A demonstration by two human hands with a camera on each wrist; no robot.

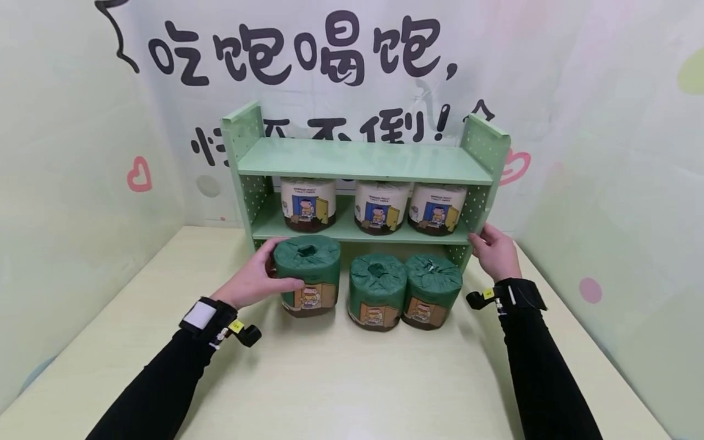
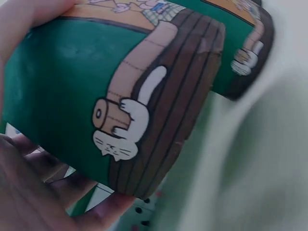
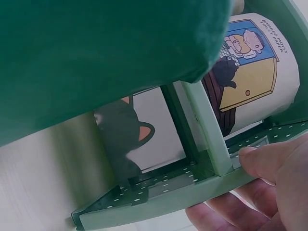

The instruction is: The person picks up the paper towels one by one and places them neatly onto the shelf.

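My left hand [image 1: 258, 278] grips a green-wrapped toilet paper roll [image 1: 309, 275], thumb across its front and fingers round its far side. In the left wrist view the same roll fills most of the picture, showing a white cat on its wrapper; whether its base touches the table cannot be told. Two more green rolls [image 1: 377, 292] [image 1: 433, 291] stand side by side to its right. With thumb and fingers, my right hand [image 1: 497, 250] holds the edge of the right side panel of a light green shelf [image 1: 363, 160], which the right wrist view shows close up.
Three white toilet paper rolls [image 1: 308, 205] [image 1: 382, 208] [image 1: 437, 209] stand on the shelf's middle board. The pale wooden table [image 1: 352, 385] runs up to a printed backdrop [image 1: 330, 49] behind the shelf, with pale walls at both sides.
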